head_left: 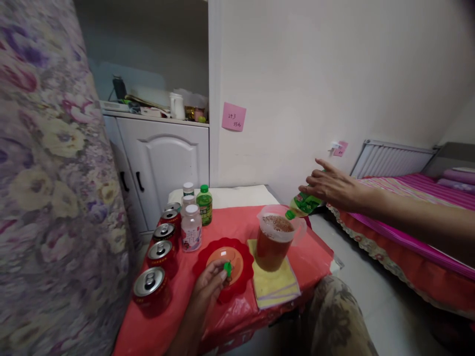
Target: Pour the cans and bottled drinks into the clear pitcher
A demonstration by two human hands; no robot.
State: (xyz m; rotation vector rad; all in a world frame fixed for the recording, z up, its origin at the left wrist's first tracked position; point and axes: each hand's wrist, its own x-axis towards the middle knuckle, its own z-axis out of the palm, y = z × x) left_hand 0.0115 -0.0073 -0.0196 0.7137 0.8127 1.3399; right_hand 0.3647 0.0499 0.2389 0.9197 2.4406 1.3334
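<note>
My right hand [322,184] grips a green plastic drink bottle [306,202], tipped so its neck points down at the rim of a clear plastic pitcher [274,247]. Brown, frothy liquid fills much of the pitcher, which stands on a folded yellow cloth [276,291]. Whether liquid is flowing from the bottle, I cannot tell. Between the thumb and fingers of my left hand [211,284] is a small green bottle cap [227,269]. That hand is over the near left part of a red scalloped dish [243,282] with an orange centre.
Several red drink cans [159,254] line the table's left side. Beside them stand bottles with white caps [191,230] and a green bottle [204,205]. A red cover [218,321] drapes the table. A floral curtain [55,173] hangs left; a bed [401,222] stands right.
</note>
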